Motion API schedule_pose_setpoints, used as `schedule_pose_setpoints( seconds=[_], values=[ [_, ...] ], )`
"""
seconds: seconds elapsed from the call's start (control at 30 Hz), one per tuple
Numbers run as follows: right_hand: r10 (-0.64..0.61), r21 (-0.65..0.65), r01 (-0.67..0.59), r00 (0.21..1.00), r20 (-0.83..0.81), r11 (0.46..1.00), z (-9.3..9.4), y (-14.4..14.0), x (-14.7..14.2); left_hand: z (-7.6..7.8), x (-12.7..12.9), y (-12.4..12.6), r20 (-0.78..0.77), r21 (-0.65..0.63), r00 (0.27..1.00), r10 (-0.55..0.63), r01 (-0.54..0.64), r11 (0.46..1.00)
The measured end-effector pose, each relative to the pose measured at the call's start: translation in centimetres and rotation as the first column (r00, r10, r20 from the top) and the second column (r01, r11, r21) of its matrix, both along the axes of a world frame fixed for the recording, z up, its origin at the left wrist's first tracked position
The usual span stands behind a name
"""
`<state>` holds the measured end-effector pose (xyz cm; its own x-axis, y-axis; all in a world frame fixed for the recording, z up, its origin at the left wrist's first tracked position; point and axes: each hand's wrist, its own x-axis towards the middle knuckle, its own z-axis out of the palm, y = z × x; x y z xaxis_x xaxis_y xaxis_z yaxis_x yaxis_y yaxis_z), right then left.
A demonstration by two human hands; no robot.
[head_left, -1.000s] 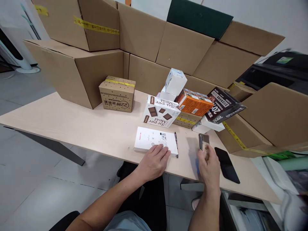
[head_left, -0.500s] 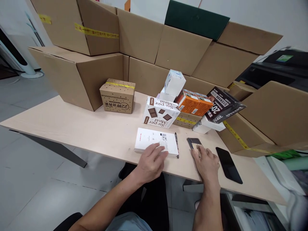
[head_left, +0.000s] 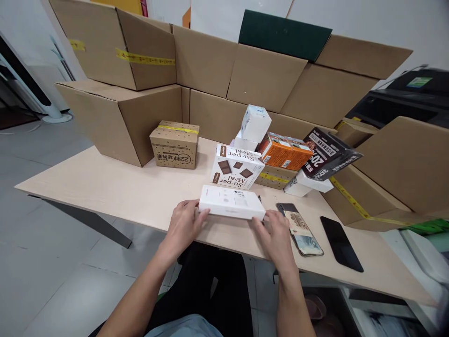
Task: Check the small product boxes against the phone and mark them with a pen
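Both hands now grip white box [head_left: 231, 207]; phone [head_left: 300, 228] lies beside right hand [head_left: 275, 234].

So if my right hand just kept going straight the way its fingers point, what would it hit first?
The right hand already touches the white box at its right end. Pushing on up and left, it would meet that box first; the Su-per Meal box stands behind, probably next.

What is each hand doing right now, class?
Left hand: closed on the left end of the white box.
Right hand: closed on the box's right end.
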<state>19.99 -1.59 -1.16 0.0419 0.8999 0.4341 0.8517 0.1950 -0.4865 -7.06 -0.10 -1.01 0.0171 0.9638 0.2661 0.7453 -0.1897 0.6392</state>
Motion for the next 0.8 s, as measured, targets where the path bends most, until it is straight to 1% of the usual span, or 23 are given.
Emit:
schedule_pose_setpoints(
  seconds=[0.07,0.1,0.17,0.27,0.37,0.4,0.43,0.47,0.5,0.53,0.6,0.63,0.67,0.73,0.8],
  values=[
    [-0.027,0.002,0.028,0.975,-0.222,1.000,0.7,1.4,0.0,1.6,0.3,1.3,0.118,-0.074,0.993,-0.004,0.013,0.997],
    [-0.039,0.007,0.043,0.949,-0.312,0.999,1.0,2.2,-0.1,2.4,0.5,2.1,0.156,-0.085,0.987,-0.021,0.035,0.996],
    [-0.033,0.022,0.047,0.899,-0.436,0.999,1.5,3.9,-0.2,3.5,0.8,3.6,0.211,-0.073,0.975,-0.066,0.083,0.994],
    [-0.015,0.027,0.037,0.824,-0.566,0.999,1.6,6.2,-0.5,3.9,1.0,5.6,0.268,-0.073,0.958,-0.103,0.127,0.989],
    [-0.007,0.037,0.041,0.759,-0.651,0.998,1.2,7.4,-1.0,3.8,0.5,6.8,0.292,-0.052,0.946,-0.142,0.164,0.985],
    [0.002,0.052,0.044,0.746,-0.666,0.998,1.1,7.4,-1.1,4.0,0.1,7.1,0.271,-0.014,0.952,-0.144,0.153,0.988],
    [0.012,0.072,0.049,0.738,-0.675,0.996,0.9,7.4,-1.2,4.2,-0.3,7.5,0.227,0.043,0.967,-0.119,0.112,0.993],
    [0.019,0.093,0.060,0.736,-0.676,0.994,0.7,7.3,-1.3,4.7,-0.9,7.9,0.167,0.113,0.984,-0.063,0.044,0.993],
    [0.023,0.115,0.074,0.742,-0.670,0.991,0.5,7.2,-1.3,5.4,-1.5,8.4,0.093,0.195,0.995,0.022,-0.040,0.980],
    [0.021,0.140,0.093,0.758,-0.652,0.986,0.3,7.0,-1.3,6.1,-2.1,9.1,0.029,0.275,0.990,0.136,-0.139,0.951],
    [0.012,0.206,0.131,0.815,-0.579,0.970,0.1,6.7,-1.3,7.8,-3.4,10.9,-0.062,0.386,0.950,0.307,-0.261,0.885],
    [0.009,0.244,0.143,0.848,-0.530,0.959,0.0,6.5,-1.3,8.6,-4.0,11.9,-0.113,0.408,0.931,0.346,-0.274,0.871],
    [0.006,0.282,0.148,0.878,-0.479,0.948,0.0,6.4,-1.4,9.3,-4.5,13.1,-0.179,0.407,0.918,0.355,-0.259,0.876],
    [0.011,0.344,0.136,0.919,-0.393,0.929,0.0,6.2,-1.5,10.1,-5.3,15.2,-0.299,0.350,0.897,0.326,-0.215,0.912],
    [0.022,0.380,0.118,0.938,-0.346,0.918,0.1,6.0,-1.6,10.3,-5.6,16.8,-0.378,0.265,0.886,0.268,-0.174,0.948]
  ],
)
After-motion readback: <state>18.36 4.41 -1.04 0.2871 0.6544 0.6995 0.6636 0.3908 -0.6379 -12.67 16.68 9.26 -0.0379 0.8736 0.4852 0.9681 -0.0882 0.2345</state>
